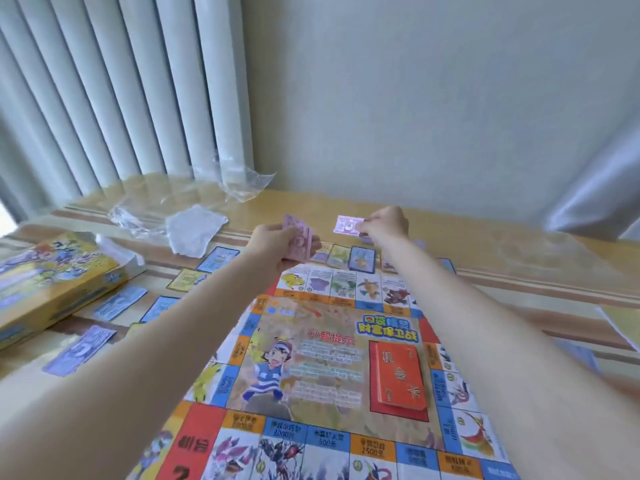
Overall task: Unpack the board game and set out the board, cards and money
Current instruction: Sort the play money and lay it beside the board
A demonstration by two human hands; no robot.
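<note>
Money is the item in hand: the left hand [277, 242] grips a stack of pink notes [300, 241] above the far edge of the board [332, 358]; the right hand [384, 225] pinches 1 single pink note [348, 224] by its right end, held clear of the table [519, 271] and just right of the stack. Judged step: dealing notes from the stack to a spot beyond the board; to do it well, peel only 1 note at a time, lower it flat, and keep it clear of the row of cards [360, 258] lying just beyond the board's far edge. Blue notes [81, 349] already lie at the left of the board, near the game box [52, 282]; an orange card deck [398, 375] sits on the board at right.
</note>
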